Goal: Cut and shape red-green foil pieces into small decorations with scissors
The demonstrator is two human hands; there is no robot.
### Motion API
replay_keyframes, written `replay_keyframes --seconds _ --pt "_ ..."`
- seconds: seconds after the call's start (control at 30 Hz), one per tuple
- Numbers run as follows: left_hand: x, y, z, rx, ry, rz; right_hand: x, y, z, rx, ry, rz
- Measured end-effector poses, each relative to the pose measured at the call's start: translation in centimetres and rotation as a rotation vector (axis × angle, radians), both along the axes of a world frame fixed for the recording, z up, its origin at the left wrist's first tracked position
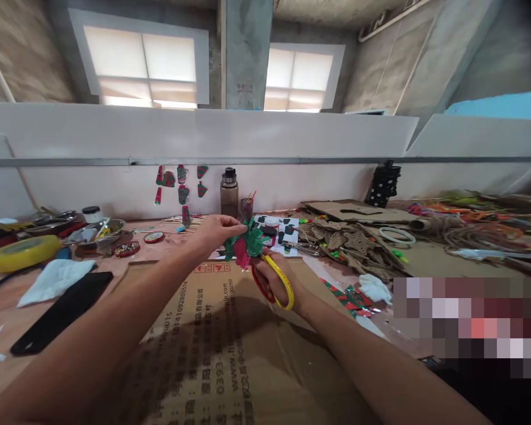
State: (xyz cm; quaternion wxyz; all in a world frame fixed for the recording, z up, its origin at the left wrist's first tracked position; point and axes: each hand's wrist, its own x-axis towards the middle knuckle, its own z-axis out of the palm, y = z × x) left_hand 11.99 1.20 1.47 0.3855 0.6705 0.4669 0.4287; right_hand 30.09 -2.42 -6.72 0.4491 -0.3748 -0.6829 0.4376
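Note:
A crinkled, shiny cut-out piece (253,241), green with a pink-red part, is pinched at its upper left between the thumb and fingers of my left hand (223,231). My right hand (275,282) has its fingers through the handles of a pair of scissors (289,290), one loop yellow and the other red. The blades are hidden behind the hand and the shiny piece, so whether they touch it cannot be told. Both hands are above a printed cardboard sheet (181,354).
Behind my hands stand a dark bottle (229,195) and a printed paper sheet (289,227). Brown cord and card scraps (354,242) lie right, near red-green scraps (351,298). Left are a yellow tape roll (24,252), white tissue (55,282) and a black flat object (62,313).

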Motion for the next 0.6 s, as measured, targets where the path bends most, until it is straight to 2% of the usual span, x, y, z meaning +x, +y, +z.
replay_keyframes --seconds 0.1,0.2,0.27,0.37,0.43,0.5,0.6 --pt "-1.5 -0.1 -0.6 -0.034 -0.053 -0.112 -0.5 0.2 0.5 0.028 -0.099 -0.045" --pt "-3.3 -0.1 -2.1 -0.187 -0.263 -0.172 -0.7 1.1 0.5 0.032 -0.269 -0.071" --pt "-4.6 0.3 -3.7 -0.229 -0.484 -0.059 -0.5 1.8 0.5 0.03 -0.376 -0.062" --pt "-6.6 1.7 -6.9 -0.228 -0.798 0.257 0.3 2.2 0.6 0.172 -0.606 -0.058" --pt "-7.6 2.9 -8.8 -0.168 -0.933 0.404 0.8 2.2 0.9 0.237 -0.774 -0.058" --pt "-8.4 3.8 -10.1 -0.132 -0.974 0.458 1.1 2.0 1.1 0.222 -0.843 -0.037" --pt "-8.9 4.7 -11.2 -0.107 -0.978 0.481 1.1 1.8 1.1 0.218 -0.829 0.063"
